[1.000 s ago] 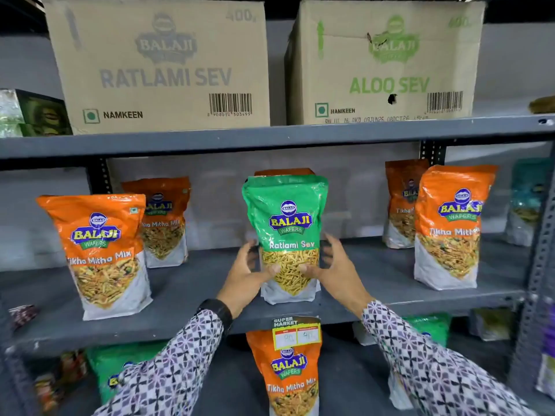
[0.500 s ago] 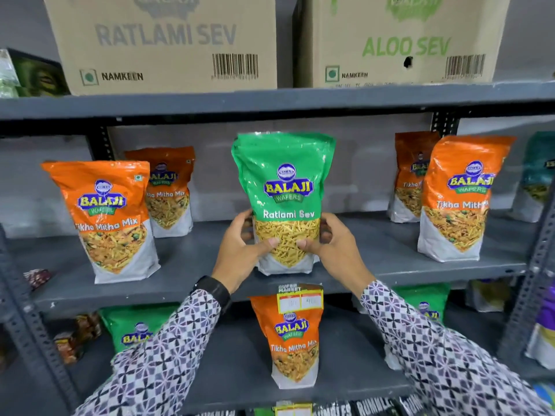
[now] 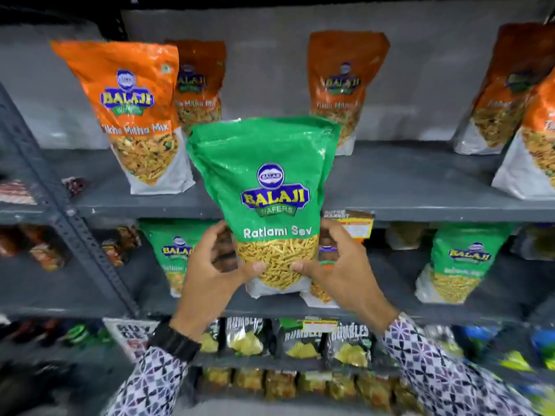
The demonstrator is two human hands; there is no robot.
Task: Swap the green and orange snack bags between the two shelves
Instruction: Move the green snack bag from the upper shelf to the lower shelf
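— While the frame's left side shows a slanted grey upright, what stands along the upper shelf?

— At upper left an orange bag stands upright near the shelf's front edge, a second orange bag behind it. Bare shelf opens beside it, running right across the centre, with another orange one at the back wall.

— And the green bag?

— Centre frame, held upright in front of the shelf edge, apart from it. The left hand clamps its lower left side, the right hand its lower right; both thumbs press the clear window, fingers wrapped behind.

— The lower shelf?

— A green bag stands at left, half hidden by the left hand; another green bag at right. An orange pack behind the right hand is mostly covered.

— Anything unclear?

— At far right, orange bags are cut off by the frame. The bottom rows are blurred, possibly chip packets.
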